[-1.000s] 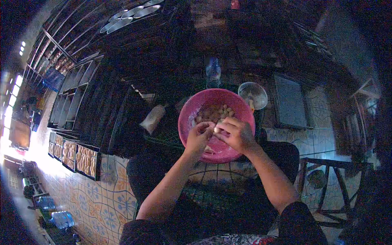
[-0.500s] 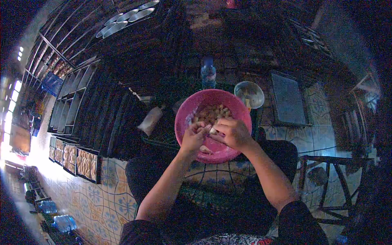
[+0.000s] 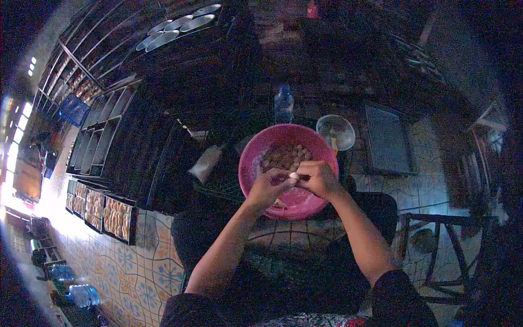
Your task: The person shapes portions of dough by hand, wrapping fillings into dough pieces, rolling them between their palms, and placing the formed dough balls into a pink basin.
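Observation:
Both hands are over a pink basin. A small white dough-like piece is pinched between my left hand and my right hand, with the fingertips of both hands on it. Several small brownish round pieces lie in the far part of the basin, beyond my fingers. Near the basin's front, a pale lump rests on the floury bottom.
Behind the basin stand a clear bottle and a metal bowl with a yellowish handle. A plastic bag lies left. Trays of bread-like pieces are farther left; a dark metal frame stands right.
The view has shifted slightly. My hands have come together around the white piece, and my left hand has moved right, closer to my right hand.

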### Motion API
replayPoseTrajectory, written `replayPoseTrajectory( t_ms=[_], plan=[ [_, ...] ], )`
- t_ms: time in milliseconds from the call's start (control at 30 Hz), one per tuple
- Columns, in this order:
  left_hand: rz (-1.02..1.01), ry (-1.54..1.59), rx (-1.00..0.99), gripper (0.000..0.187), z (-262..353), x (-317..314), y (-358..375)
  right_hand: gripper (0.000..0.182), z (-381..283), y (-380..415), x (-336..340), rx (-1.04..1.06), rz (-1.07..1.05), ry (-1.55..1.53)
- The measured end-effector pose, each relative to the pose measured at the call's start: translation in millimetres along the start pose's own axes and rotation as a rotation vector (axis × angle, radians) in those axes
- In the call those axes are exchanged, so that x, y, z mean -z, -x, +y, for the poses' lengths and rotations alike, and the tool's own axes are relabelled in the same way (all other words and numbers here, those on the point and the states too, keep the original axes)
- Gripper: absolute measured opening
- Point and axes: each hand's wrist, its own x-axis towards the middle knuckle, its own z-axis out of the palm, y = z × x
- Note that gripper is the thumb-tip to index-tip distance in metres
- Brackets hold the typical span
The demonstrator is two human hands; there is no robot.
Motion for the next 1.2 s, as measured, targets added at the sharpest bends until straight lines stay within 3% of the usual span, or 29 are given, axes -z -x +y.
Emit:
replayPoseTrajectory(
  t_ms=[67,133,167,233,267,333,367,433,567,633,767,833,967,1067,1133,1200],
  plan=[
    [0.000,-0.074,-0.070,0.042,12,0,5,0.029,-3,-2,2,-0.038,-0.017,-0.020],
    [0.064,0.058,0.136,0.038,25,0,12,0.028,-8,-4,3,0.078,0.120,0.119],
    [0.068,0.060,0.132,0.038,21,2,9,0.028,-12,-4,6,0.084,0.118,0.121],
    [0.212,-0.289,-0.159,0.031,7,7,-1,0.031,-17,-2,9,-0.089,0.125,-0.128],
    [0.218,-0.289,-0.162,0.031,1,8,-3,0.031,-14,-1,8,-0.082,0.124,-0.128],
    [0.238,-0.507,-0.383,0.027,0,8,-3,0.031,-11,-3,8,0.160,0.105,-0.035],
    [0.239,-0.507,-0.383,0.027,3,8,1,0.031,-15,-1,7,0.161,0.105,-0.034],
    [0.153,-0.315,-0.287,0.027,11,10,6,0.030,-23,1,9,-0.027,0.094,-0.127],
    [0.079,0.008,-0.135,0.027,18,9,10,0.028,-29,-3,7,-0.044,0.145,-0.326],
    [-0.020,0.357,0.017,0.021,17,7,11,0.028,-29,-4,4,-0.021,0.146,-0.262],
    [-0.081,0.482,0.192,0.021,5,7,2,0.028,-26,-1,11,-0.043,0.072,-0.165],
    [0.066,0.586,0.232,0.023,2,1,-1,0.026,-24,-1,13,0.015,0.099,-0.019],
    [0.200,0.629,0.261,0.030,-1,-5,-11,0.025,-28,-5,0,0.064,0.286,-0.025],
    [0.205,0.602,0.138,0.031,-10,-8,-11,0.021,-25,-6,-6,-0.025,0.235,0.006],
    [0.157,0.441,-0.084,0.032,-7,-9,-9,0.016,-23,-8,-6,-0.069,0.277,0.049],
    [0.183,0.339,-0.075,0.031,2,-15,-5,0.015,-23,-8,-5,-0.071,0.276,0.051]
  ],
)
